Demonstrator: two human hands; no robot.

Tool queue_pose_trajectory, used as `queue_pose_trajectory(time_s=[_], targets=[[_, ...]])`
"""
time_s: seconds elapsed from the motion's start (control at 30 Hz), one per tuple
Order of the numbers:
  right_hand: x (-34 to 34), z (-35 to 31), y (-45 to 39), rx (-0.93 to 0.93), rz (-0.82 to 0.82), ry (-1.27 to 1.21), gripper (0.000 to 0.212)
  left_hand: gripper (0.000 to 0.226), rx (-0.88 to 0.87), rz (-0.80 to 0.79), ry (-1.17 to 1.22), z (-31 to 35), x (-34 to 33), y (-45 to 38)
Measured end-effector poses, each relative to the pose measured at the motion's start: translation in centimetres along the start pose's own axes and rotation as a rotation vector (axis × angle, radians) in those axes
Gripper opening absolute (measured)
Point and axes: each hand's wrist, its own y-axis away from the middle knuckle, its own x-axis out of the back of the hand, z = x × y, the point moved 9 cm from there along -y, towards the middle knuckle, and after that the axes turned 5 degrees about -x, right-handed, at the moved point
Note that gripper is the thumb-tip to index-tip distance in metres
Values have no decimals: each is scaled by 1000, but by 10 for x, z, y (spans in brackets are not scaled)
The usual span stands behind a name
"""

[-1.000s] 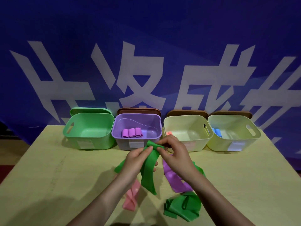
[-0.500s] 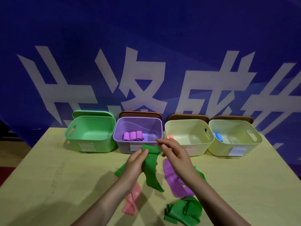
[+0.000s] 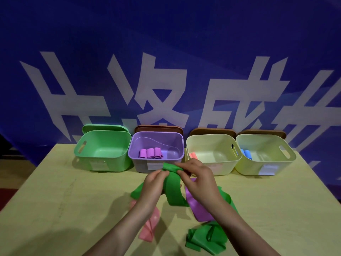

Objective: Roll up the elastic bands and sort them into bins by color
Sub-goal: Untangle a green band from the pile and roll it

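Note:
I hold a green elastic band (image 3: 174, 189) above the table, its top end folded over into a small roll. My left hand (image 3: 154, 185) pinches the roll's left side and my right hand (image 3: 197, 179) pinches its right side; the rest of the band hangs down. On the table lie a purple band (image 3: 198, 209), a pink band (image 3: 149, 228) and a crumpled green band (image 3: 204, 239). Behind stand a green bin (image 3: 103, 150), a purple bin (image 3: 156, 143) with three purple rolls (image 3: 150, 153), a cream bin (image 3: 214, 154) with a pink roll (image 3: 192, 155), and another cream bin (image 3: 265, 156) with blue rolls (image 3: 246, 154).
The bins stand in a row along the far edge of the yellow table (image 3: 55, 200), each with its lid propped behind it. A blue banner (image 3: 166, 52) with large white characters hangs right behind the bins.
Both hands have kept turning the green band's top end, so the roll is a little thicker and the hanging tail shorter. The view has tilted slightly downward.

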Motion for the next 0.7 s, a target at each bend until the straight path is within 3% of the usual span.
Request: queue_pose_trajectory(time_s=[0.13, 0.3, 0.47, 0.6, 0.7], targets=[[-1, -5, 3, 155, -27, 152, 27, 19, 2, -16, 3, -3, 0, 1], [-3, -5, 7, 194, -45, 120, 29, 19, -53, -58, 18, 3, -6, 5], [-5, 2, 7, -14, -104, -106, 32, 19, -95, -55, -6, 6, -2, 3], [-17, 21, 9, -299, -171, -269, 18, 21, -149, -117, -70, 12, -7, 6], [-19, 26, 9, -349, -157, -312, 9, 22, -182, -145, -114, 16, -10, 7]])
